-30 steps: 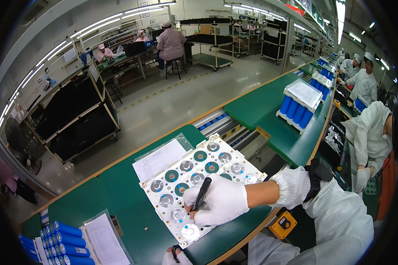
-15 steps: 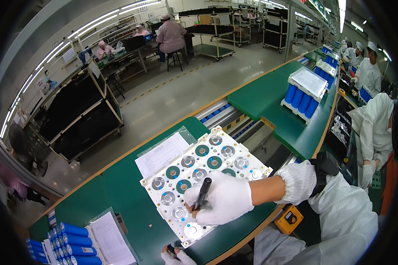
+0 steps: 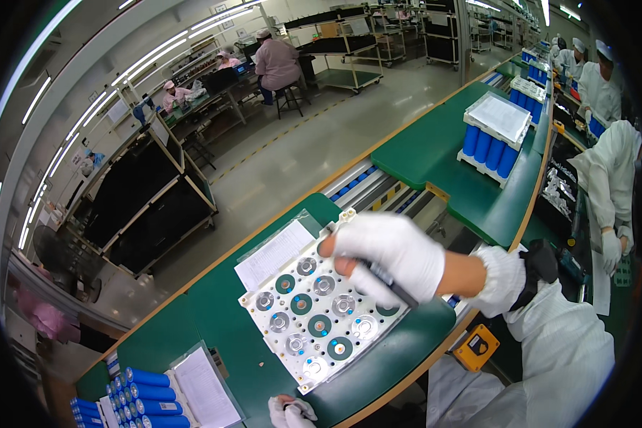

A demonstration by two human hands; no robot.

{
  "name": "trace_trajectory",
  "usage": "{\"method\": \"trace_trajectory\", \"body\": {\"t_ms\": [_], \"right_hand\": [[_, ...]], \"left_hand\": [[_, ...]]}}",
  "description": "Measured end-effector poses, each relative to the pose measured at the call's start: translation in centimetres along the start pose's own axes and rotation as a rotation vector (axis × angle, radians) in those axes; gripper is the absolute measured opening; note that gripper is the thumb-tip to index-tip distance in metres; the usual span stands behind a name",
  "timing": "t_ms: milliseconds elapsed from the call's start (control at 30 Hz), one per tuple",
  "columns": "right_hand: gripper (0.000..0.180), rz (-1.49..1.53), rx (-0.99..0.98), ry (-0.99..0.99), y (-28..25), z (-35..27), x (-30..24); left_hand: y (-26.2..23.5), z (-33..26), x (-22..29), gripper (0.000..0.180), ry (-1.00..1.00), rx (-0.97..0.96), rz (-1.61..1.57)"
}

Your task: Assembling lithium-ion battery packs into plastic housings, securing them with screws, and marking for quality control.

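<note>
Loosely curled, the right hand point(image 3: 396, 250) holds a black marker point(image 3: 398, 289).

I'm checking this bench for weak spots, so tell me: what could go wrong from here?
The slim black pen in the white-gloved right hand is over the white perforated plastic plate; if uncapped, which I can't tell, it might leave a stray mark there.

The white printed sheet in a clear sleeve lies close along the plate's edge, so a bump to the plate could shift or crease it.
</note>
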State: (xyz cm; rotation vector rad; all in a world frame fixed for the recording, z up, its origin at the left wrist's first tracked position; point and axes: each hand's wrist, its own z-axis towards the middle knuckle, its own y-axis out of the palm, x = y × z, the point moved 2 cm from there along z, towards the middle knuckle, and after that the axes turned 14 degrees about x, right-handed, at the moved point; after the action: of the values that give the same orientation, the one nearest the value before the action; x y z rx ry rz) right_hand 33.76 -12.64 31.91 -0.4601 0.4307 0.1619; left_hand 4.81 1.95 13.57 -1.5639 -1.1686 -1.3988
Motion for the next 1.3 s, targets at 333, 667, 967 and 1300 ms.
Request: {"method": "trace_trajectory", "body": {"t_ms": [333,667,967,1300], "right_hand": [[0.038,-0.04,-0.141,0.242,1.2,1.0,9.0],[0.03,0.016,-0.249,0.337,2.4,0.6,8.1],[0.028,-0.036,-0.229,0.238,1.4,-2.6,3.8],[0.022,0.137,-0.082,0.248,-0.9,0.5,-0.4]], "left_hand": [[7.0,-1.7,1.1,0.036,0.577,-0.044,0.783],[7.0,0.7,-1.2,0.042,0.433,-0.17,0.401],[2.8,-2.6,0.4,0.041,0.596,-0.144,0.41],[-0.9,-0.8,1.7,0.032,0.436,-0.294,0.412]]}}
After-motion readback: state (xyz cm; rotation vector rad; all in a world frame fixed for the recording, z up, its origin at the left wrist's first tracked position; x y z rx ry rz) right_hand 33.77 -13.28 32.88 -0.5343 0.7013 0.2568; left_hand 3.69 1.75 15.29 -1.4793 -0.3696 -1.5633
